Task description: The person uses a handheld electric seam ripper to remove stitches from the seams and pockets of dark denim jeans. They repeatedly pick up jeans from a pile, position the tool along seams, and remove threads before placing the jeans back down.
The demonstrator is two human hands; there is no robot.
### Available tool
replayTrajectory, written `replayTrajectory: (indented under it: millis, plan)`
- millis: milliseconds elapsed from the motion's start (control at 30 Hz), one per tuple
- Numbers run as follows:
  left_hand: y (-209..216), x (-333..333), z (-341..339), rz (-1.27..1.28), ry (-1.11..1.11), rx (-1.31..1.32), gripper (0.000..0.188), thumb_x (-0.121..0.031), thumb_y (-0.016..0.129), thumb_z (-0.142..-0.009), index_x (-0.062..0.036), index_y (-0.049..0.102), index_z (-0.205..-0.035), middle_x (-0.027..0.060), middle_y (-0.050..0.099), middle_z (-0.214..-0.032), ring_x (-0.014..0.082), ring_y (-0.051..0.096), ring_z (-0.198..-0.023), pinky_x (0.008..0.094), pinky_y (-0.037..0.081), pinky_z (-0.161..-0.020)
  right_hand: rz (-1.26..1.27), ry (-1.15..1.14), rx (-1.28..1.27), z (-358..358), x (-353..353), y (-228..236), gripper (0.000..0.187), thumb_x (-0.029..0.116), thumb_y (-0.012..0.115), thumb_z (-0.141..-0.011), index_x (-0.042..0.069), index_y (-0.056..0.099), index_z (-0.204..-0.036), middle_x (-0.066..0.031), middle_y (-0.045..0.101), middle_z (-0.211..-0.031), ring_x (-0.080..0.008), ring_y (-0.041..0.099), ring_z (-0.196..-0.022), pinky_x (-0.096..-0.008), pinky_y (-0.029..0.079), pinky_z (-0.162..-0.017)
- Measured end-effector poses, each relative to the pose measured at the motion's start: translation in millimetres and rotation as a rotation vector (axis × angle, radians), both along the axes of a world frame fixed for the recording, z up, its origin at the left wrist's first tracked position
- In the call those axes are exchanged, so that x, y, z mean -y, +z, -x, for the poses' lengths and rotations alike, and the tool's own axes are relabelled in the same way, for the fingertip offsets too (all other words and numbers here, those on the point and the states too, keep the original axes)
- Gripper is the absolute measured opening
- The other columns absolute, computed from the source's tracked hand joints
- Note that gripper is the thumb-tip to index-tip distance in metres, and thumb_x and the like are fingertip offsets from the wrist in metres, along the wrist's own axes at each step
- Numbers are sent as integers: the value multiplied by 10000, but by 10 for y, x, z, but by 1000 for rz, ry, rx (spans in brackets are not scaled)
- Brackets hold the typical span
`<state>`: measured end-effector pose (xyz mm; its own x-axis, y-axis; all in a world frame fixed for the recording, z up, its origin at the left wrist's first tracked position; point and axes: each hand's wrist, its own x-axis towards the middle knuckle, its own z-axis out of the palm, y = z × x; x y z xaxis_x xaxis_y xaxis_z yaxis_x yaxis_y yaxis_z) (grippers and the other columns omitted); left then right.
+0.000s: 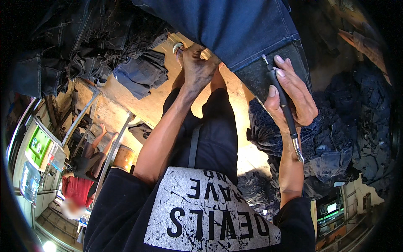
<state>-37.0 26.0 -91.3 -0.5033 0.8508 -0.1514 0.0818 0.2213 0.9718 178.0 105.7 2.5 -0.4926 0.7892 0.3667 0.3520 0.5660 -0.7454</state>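
A blue denim garment (247,33) is drawn over a dark flat board (256,80), its stitched hem lying across the board. My left hand (199,69) is closed at the garment's left edge and appears to pinch the cloth; its fingertips are partly hidden. In my right hand (294,92) is a slim black rotary tool (282,94), held like a pen. The tool's small pale tip (264,56) points up toward the hem, over the board and close to the denim. A metal spring joint (297,147) sits at its lower end.
Dark denim pieces are heaped at the upper left (84,54) and right (327,138). Some grey-blue cloth (140,73) lies on the floor. At left are a metal rail (113,155), a seated person in a red top (77,187), a green tray (37,145) and a water jug (30,182).
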Motion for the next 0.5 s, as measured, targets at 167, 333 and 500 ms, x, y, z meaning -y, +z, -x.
replayTrajectory:
  millis: [167, 333, 500]
  plan:
    - [16, 24, -3, 41, -32, 3, 87, 97, 664, -859, 14, 685, -850, -11, 680, -811, 96, 582, -772, 290, 467, -676, 0, -15, -25, 2, -10, -13, 302, 64, 807, -846, -16, 791, -1137, -229, 800, -1125, -390, 770, -1147, -550, 588, -1066]
    - [-64, 16, 17, 3, -61, 5, 98, 67, 658, -889, 33, 730, -947, 22, 741, -899, 118, 621, -845, 309, 491, -741, 7, -44, -7, -5, -2, -3, 282, 64, 806, -852, -20, 796, -1122, -230, 802, -1112, -394, 772, -1139, -568, 582, -1068]
    - [-97, 35, 36, 34, -101, -33, 78, 15, 704, -922, 33, 748, -984, 42, 776, -955, 132, 657, -890, 318, 511, -774, -5, -50, -18, -5, -8, -5, 303, 59, 799, -856, -22, 788, -1148, -233, 798, -1122, -407, 766, -1149, -573, 574, -1075]
